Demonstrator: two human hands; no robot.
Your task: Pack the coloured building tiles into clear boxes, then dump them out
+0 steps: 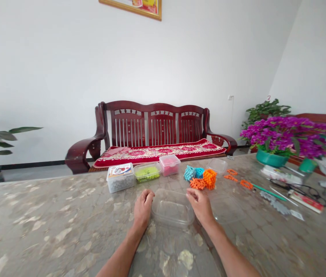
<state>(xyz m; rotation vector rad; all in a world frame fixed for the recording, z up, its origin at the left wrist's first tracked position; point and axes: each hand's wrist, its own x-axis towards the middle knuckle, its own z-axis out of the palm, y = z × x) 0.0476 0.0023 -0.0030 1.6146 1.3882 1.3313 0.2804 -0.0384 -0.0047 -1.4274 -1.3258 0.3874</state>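
A clear, see-through plastic container (172, 209) with rounded corners sits on the table in front of me, with nothing visible inside. My left hand (143, 207) has its fingers curled at the left rim. At the right rim, my right hand (201, 204) pinches the edge between thumb and fingers. Just right of that hand lies a flat clear lid (227, 209). Beyond the right hand are linked plastic pieces: blue clusters (190, 173), a flat orange cluster (197, 184) and a taller orange block (210, 178).
Along the far edge stand a lidded box of grey pieces (120, 181), a tub of green pieces (147, 172) and a box of pink pieces (170, 166). Rightward are orange rings (246, 184), a green pencil (269, 192), glasses (307, 187) and purple flowers (286, 132).
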